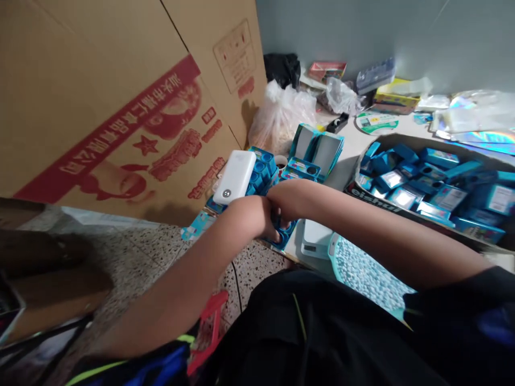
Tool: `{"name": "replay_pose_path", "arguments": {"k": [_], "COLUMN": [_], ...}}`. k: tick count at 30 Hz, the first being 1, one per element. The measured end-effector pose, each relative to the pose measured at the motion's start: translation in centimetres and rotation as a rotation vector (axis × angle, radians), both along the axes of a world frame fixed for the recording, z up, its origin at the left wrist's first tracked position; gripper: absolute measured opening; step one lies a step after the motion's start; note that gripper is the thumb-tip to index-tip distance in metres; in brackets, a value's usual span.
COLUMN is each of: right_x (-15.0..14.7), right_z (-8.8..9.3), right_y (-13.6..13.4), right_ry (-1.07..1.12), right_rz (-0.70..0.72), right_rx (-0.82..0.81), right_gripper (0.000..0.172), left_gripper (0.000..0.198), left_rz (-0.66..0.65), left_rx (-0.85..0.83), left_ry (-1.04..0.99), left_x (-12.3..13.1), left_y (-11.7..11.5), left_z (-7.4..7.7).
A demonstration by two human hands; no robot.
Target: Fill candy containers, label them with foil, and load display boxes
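My left hand (266, 224) and my right hand (278, 199) meet over a cluster of small blue cardboard boxes at the table's front edge. Bent fingers of both press around a blue box (277, 219) that they mostly hide. Just below my fingertips, blue boxes with round holes (286, 237) show their tops. More blue boxes (261, 172) stand in rows behind my wrists. A white power bank (235, 177) rests on the boxes to the left. Close to my right forearm lies a small white scale (316, 238).
A turquoise basket (335, 257) of pale blue pellets is under my right forearm. Beyond it, an open carton (354, 188) holds many blue boxes. A large cardboard box (120, 64) walls off the left. Plastic bags (281, 115) and flat blue-edged cartons (317, 147) lie behind; a red stool (211, 327) is below.
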State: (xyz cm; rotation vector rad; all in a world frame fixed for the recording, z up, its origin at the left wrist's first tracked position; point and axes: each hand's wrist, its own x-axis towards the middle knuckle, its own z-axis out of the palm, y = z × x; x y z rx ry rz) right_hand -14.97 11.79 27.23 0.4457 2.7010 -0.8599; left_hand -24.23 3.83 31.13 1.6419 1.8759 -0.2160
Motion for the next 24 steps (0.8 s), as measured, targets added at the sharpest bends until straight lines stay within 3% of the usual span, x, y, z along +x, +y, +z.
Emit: {"name": "replay_pose_path", "arguments": {"k": [3,7,11,14,16,18,21,24], "right_x": [0.3,0.7,0.5,-0.3,-1.0,-1.6,-1.7,-0.4], "right_z": [1.8,3.1,4.3,5.1,5.2,5.1,4.8,4.5], "right_y": [-0.6,-1.1,-1.3,-1.5,-1.6,-1.6,-1.3,-1.4], "right_ry": [-0.024,-0.033,-0.118,-0.284,-0.437,-0.504,-0.422,-0.238], "right_rz": [-0.032,0.039,0.124,0.051,-0.024,-0.051,-0.014,-0.107], "right_rx": [0.120,0.107,0.131,0.083,0.074,0.063,0.004,0.066], "right_gripper": [0.025,0.022,0.027,0.020,0.010,0.015,0.025,0.025], "left_gripper": [0.037,0.065,0.073,0.063,0.046,0.028,0.024,0.029], "left_rz": [-0.165,-0.071,0.011,-0.006,-0.026,-0.061,-0.092,-0.033], "left_rx": [-0.226,-0.165,-0.194,-0.161,-0.103,-0.057,0.012,0.205], "left_ry": [0.209,0.297,0.335,0.275,0.208,0.158,0.106,-0.055], "left_x": [0.0,0.1,0.3,0.6,0.6,0.3,-0.7,-1.7], "left_y": [0.3,-0.1,-0.5,-0.9,-1.5,-2.5,-4.3,-6.1], "left_z": [-0.3,0.1,0.9,1.3,1.3,1.1,0.4,-0.8]}}
